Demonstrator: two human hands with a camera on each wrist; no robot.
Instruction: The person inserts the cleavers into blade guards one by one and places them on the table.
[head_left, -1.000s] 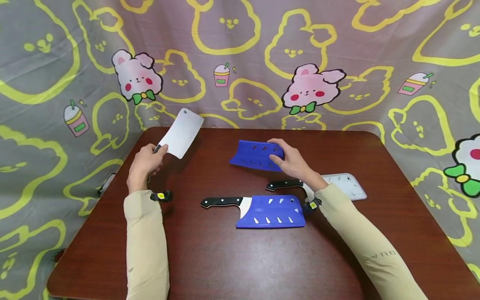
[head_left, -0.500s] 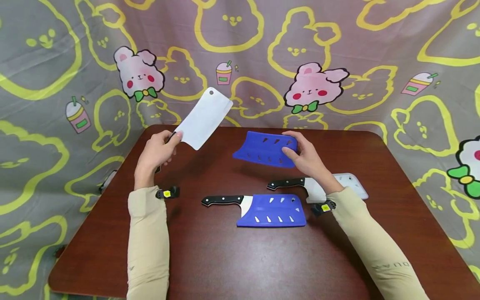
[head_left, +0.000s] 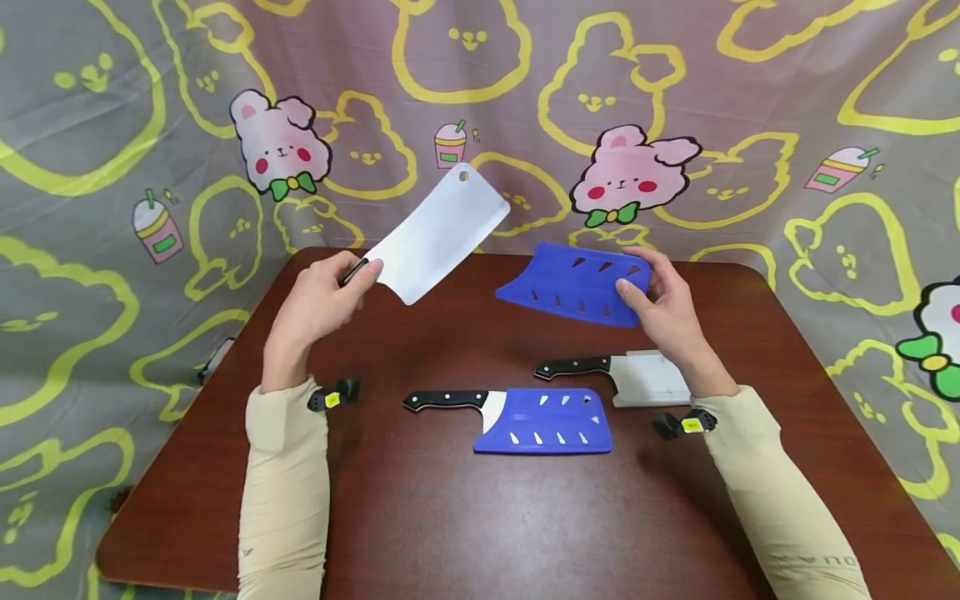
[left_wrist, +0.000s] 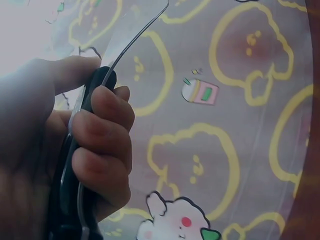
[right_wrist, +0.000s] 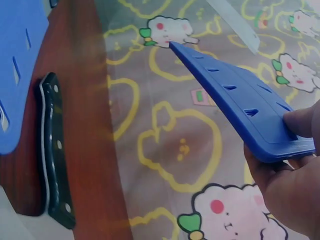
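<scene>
A bare-bladed cleaver [head_left: 435, 233] is raised above the table's back left, its blade slanting up to the right. My left hand [head_left: 318, 302] grips its black handle [left_wrist: 75, 165], fingers curled round it and thumb near the blade in the left wrist view. To the right, a blue slotted blade cover [head_left: 573, 283] is up off the table. My right hand [head_left: 671, 308] pinches the cover's right end between thumb and fingers, and its open side faces the cleaver. Blade and cover are apart.
A second cleaver [head_left: 446, 400] in a blue cover [head_left: 543, 422] lies mid-table. Behind it lies another cleaver [head_left: 648, 379], partly hidden by my right wrist; its black handle [right_wrist: 52, 145] shows in the right wrist view. A patterned curtain [head_left: 517, 75] hangs behind the brown table [head_left: 480, 517].
My left hand has lifted the cleaver up and to the right. My right hand has raised the blue cover and shifted it right. The things lying on the table have stayed put.
</scene>
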